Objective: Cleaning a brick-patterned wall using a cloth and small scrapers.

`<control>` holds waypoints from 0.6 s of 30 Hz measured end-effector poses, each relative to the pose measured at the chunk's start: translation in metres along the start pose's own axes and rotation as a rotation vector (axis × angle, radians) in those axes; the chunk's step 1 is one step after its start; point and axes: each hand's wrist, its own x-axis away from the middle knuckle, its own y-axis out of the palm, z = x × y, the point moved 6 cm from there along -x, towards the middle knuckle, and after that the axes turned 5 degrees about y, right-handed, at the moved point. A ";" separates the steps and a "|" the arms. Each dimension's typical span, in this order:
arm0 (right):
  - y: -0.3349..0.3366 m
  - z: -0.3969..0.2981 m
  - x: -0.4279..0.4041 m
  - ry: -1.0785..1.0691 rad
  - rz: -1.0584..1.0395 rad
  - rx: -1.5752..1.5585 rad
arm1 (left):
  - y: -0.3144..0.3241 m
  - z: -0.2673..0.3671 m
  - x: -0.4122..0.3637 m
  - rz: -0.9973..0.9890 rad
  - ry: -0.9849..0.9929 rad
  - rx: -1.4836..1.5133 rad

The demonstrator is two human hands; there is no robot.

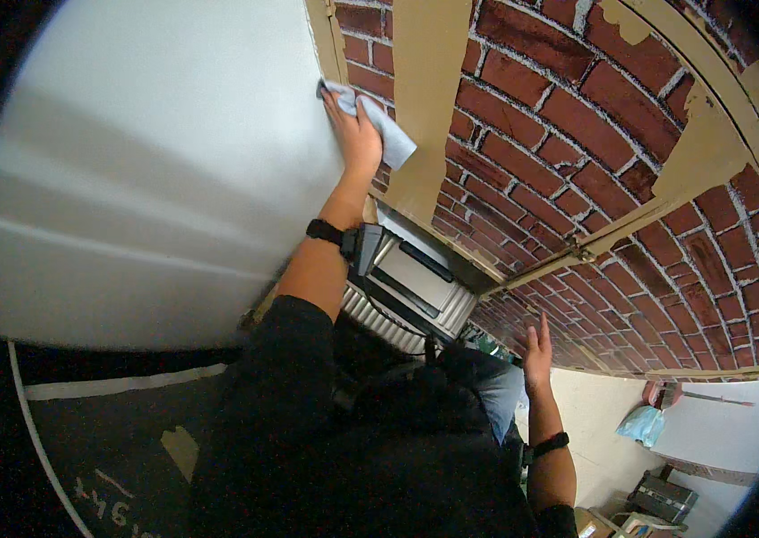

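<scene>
My left hand (pixel 358 140) holds a light grey cloth (pixel 386 131) against the seam where a smooth white wall (pixel 171 134) meets a tan-edged panel with a red brick print (pixel 534 54). Part of the cloth hangs free over the panel. My right hand (pixel 538 360) is empty, its fingers stretched out beside the lower brick-print surface (pixel 554 302); whether it touches that surface I cannot tell. The brick covering is torn off in places, baring tan board (pixel 428 101). Black straps circle both forearms, and a grey device (pixel 367 249) sits on the left one.
Below my arms stands a silver ribbed case-like object (pixel 413 279) with black bars. A metal latch (pixel 581 250) sits on a tan strip. A dark board (pixel 131 444) bearing writing is at lower left. Across the floor lie a light blue bag (pixel 641 425) and a black case (pixel 663 496).
</scene>
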 end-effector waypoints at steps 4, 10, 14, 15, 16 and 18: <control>0.020 0.015 0.003 0.001 -0.084 0.073 | -0.003 -0.141 0.062 0.009 -0.191 -0.075; 0.012 0.005 0.012 0.025 -0.050 0.086 | 0.018 -0.155 0.185 -0.235 -0.921 0.816; 0.010 0.012 0.016 0.098 0.001 -0.028 | 0.041 -0.088 0.258 -0.418 -0.894 0.942; 0.012 0.015 0.016 0.115 0.004 -0.078 | 0.050 -0.069 0.282 -0.398 -1.030 1.008; 0.012 0.018 0.016 0.121 0.011 -0.079 | 0.066 -0.040 0.292 -0.420 -1.167 0.948; 0.013 0.021 0.018 0.139 0.029 -0.098 | 0.079 -0.006 0.292 -0.437 -1.302 0.881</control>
